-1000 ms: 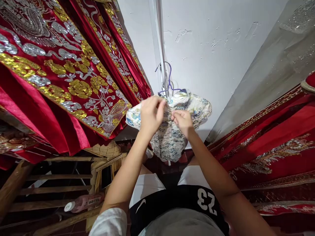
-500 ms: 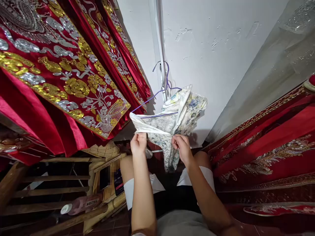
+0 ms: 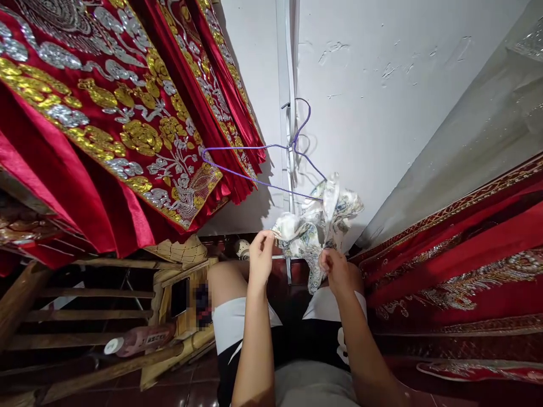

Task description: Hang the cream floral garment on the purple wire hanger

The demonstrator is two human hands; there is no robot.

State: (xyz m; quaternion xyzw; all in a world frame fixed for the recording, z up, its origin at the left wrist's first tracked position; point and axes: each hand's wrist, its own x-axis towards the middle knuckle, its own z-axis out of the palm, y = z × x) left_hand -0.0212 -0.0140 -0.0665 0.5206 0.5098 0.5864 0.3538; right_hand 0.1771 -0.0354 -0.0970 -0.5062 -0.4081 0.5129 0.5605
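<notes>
A white floral garment (image 3: 303, 240) hangs bunched in front of the wall, its right part still around the right arm of a purple wire hanger (image 3: 254, 182). The hanger's left arm is bare, and its hook sits on a strip against the wall. My left hand (image 3: 262, 249) pinches the left edge of the garment, below the bare hanger arm. Lower down on the right, my right hand (image 3: 334, 265) is closed on the garment's cloth near its front edge. Folds hide the exact shape of the garment.
Red robes with gold and silver sequins (image 3: 139, 130) hang at left. More red embroidered cloth (image 3: 466, 271) hangs at right, beside sheer fabric (image 3: 479, 118). A bamboo rack (image 3: 93, 339) at lower left bears a pink bottle (image 3: 144, 340) and a dark phone (image 3: 180, 298).
The garment's left side has come off the hanger's left arm and crumpled to the right. My left hand has moved right with it. The hanger now tilts, its left end higher.
</notes>
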